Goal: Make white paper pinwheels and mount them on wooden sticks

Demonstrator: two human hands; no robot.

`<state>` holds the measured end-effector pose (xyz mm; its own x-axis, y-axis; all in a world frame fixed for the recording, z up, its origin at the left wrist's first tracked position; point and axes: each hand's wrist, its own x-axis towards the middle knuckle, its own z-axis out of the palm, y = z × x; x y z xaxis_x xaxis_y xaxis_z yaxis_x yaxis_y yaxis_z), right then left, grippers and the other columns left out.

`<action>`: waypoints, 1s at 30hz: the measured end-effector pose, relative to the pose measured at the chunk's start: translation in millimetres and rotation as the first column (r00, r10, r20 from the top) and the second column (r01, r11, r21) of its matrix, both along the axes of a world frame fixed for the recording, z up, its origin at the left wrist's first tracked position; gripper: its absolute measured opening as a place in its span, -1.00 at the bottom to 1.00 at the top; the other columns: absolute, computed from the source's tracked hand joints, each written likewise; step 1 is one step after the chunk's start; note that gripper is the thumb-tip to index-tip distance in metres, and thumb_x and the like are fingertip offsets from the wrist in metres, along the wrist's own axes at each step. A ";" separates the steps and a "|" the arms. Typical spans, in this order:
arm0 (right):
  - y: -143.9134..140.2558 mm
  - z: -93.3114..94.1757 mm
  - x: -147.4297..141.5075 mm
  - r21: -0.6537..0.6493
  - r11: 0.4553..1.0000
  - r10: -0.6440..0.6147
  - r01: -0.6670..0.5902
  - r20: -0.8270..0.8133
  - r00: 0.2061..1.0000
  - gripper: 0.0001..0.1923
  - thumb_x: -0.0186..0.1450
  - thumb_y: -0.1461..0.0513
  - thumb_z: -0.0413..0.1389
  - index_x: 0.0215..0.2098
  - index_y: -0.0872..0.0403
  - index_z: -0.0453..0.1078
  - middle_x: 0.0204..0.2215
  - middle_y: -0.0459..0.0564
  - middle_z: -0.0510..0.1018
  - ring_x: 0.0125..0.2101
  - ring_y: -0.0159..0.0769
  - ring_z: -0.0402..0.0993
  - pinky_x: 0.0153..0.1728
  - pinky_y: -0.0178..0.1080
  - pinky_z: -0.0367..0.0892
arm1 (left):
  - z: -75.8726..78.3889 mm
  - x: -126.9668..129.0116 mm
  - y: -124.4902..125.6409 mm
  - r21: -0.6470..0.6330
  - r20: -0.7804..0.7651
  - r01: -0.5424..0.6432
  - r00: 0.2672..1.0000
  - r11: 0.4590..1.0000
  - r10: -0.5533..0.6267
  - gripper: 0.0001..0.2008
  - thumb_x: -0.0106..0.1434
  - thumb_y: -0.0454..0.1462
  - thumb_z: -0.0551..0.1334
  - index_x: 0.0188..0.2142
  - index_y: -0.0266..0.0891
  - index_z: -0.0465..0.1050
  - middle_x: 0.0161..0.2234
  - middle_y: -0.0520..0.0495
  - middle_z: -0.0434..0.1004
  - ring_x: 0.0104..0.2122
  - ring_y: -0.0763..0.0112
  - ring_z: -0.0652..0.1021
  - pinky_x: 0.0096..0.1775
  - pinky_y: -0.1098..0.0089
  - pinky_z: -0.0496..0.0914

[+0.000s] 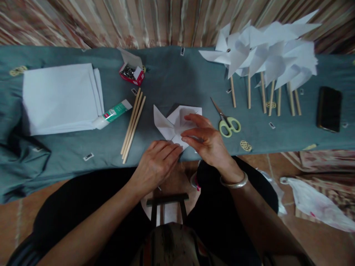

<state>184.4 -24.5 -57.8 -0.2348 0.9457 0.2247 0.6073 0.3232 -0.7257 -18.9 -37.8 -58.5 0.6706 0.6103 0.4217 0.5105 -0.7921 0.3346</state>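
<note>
A white paper pinwheel piece (169,123), partly folded, lies near the front edge of the teal cloth (172,79). My right hand (203,138) rests on it, fingers curled over the folded flaps at its centre, pinching paper. My left hand (158,162) presses its fingertips on the paper's near corner. A silver bangle (234,183) circles my right wrist.
Three wooden sticks (133,123) lie left of the paper, beside a glue tube (112,113) and a stack of white sheets (59,98). An open red box of pins (131,72) sits behind. Green-handled scissors (226,120), finished pinwheels (266,55) and a black phone (329,108) lie to the right.
</note>
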 end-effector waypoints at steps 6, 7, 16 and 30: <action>1.0 -1.9 -2.8 -0.020 1.000 -0.004 0.004 -0.004 1.000 -0.92 0.30 0.19 0.20 -0.28 -0.07 0.57 0.10 -0.05 0.48 0.19 -0.14 0.31 0.21 0.05 0.27 | -1.0 0.8 0.0 -0.067 0.038 0.017 0.999 0.998 -0.014 -0.73 0.35 -0.40 0.16 0.04 -0.34 0.38 -0.15 -0.17 0.61 -0.21 0.27 0.56 -0.20 0.25 0.45; 1.0 -2.2 -2.6 -0.024 1.000 -0.010 0.010 -0.009 1.000 -0.92 0.30 0.19 0.20 -0.29 -0.08 0.57 0.10 -0.06 0.48 0.19 -0.14 0.30 0.21 0.06 0.27 | -1.7 0.8 -0.1 -0.072 0.039 0.034 0.999 0.997 -0.031 -0.75 0.36 -0.40 0.16 0.02 -0.33 0.40 -0.14 -0.17 0.61 -0.20 0.27 0.56 -0.19 0.25 0.45; -7.2 -1.8 5.3 -0.077 0.995 -0.063 0.058 -0.060 0.996 -0.88 0.27 0.13 0.23 -0.26 -0.03 0.57 0.11 -0.01 0.50 0.21 -0.07 0.31 0.23 0.10 0.22 | -8.8 2.7 -3.9 -0.126 0.095 0.052 0.995 0.991 -0.040 -0.77 0.33 -0.42 0.18 -0.03 -0.37 0.44 -0.13 -0.20 0.58 -0.14 0.25 0.54 -0.12 0.22 0.51; -8.2 -6.4 -2.5 -0.030 0.987 -0.160 0.160 0.006 0.987 -0.91 0.26 0.19 0.20 -0.41 -0.01 0.51 0.13 -0.02 0.47 0.23 -0.04 0.26 0.26 0.12 0.17 | -2.9 3.7 -4.2 -0.117 0.062 0.009 0.998 0.993 -0.001 -0.79 0.35 -0.39 0.15 -0.04 -0.33 0.44 -0.15 -0.21 0.58 -0.19 0.27 0.56 -0.16 0.21 0.55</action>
<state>181.9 -32.7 -64.1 -0.0804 0.9775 0.1953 0.6520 0.1997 -0.7314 -15.2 -42.0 -61.4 0.6484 0.6549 0.3881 0.4821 -0.7478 0.4565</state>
